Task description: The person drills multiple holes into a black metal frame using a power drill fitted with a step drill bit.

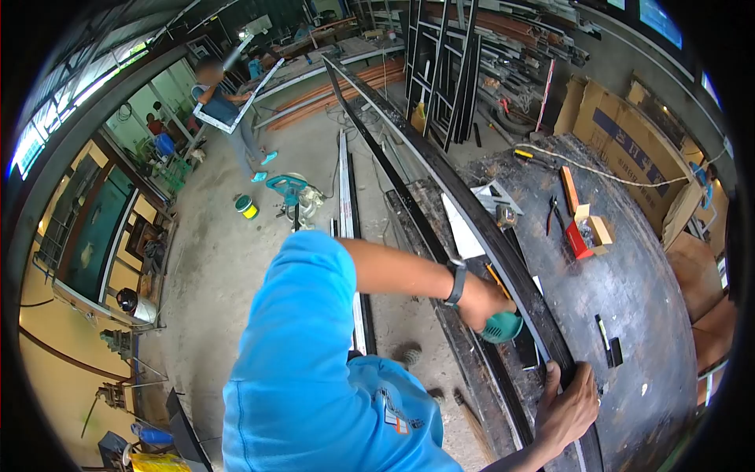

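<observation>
My left hand (pixel 481 303), with a dark watch on its wrist, reaches across from the left and is closed around a green rounded tool (pixel 503 326). Most of that tool is hidden by the hand, so its kind cannot be made out. It sits beside the inner side of a long black metal bar (pixel 472 212). My right hand (pixel 569 400) wraps over the near part of this bar, thumb on its left side and fingers on its right. A second long black bar (pixel 401 189) runs to the left, and the two come together at the far end.
On the dark worktable (pixel 637 291) lie pliers (pixel 555 216), an open small box (pixel 586 236), a tape measure (pixel 506 215) and a marker (pixel 603 333). A teal saw (pixel 292 191) and a bucket (pixel 246 207) stand on the floor. Another person (pixel 228 110) holds a white frame.
</observation>
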`<state>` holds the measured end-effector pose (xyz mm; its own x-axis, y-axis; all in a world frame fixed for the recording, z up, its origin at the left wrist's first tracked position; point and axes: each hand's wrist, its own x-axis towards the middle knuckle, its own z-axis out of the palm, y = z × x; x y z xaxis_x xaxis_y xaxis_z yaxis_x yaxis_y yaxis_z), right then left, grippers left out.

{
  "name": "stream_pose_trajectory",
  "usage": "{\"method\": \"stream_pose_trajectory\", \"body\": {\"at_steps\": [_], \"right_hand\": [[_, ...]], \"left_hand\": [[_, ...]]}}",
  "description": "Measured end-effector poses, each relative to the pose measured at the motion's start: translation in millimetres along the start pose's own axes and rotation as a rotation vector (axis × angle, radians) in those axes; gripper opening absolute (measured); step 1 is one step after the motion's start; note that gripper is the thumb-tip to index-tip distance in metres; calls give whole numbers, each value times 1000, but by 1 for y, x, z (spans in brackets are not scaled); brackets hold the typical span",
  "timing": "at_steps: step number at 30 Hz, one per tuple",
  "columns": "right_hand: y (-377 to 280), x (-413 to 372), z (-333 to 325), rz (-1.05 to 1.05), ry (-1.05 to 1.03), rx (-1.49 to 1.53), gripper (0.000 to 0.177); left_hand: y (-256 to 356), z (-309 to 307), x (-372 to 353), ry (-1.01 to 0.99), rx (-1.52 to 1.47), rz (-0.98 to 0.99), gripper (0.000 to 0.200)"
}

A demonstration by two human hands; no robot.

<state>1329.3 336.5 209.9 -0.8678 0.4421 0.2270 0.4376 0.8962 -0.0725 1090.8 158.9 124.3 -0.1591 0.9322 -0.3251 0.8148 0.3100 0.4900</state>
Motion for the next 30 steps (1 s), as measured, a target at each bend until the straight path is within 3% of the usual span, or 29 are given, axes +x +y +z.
{"method": "stream_pose_trajectory", "body": {"at_steps": [2, 7, 11, 12, 30], "right_hand": [[1, 1, 0, -1, -1, 8, 63], [4, 1, 1, -58, 62, 100, 60], [3, -2, -4, -68, 119, 86, 49], [2, -2, 0, -60, 188, 103, 59], [6, 4, 4, -17, 96, 3, 48]], "left_hand": [[0, 4, -18, 118, -49, 51, 74], [35, -34, -67, -24, -86, -41, 80], [3, 9, -80, 87, -91, -49, 79], [-1, 17, -84, 111, -101, -54, 79], [-34, 18, -92, 88, -174, -193, 77]]}}
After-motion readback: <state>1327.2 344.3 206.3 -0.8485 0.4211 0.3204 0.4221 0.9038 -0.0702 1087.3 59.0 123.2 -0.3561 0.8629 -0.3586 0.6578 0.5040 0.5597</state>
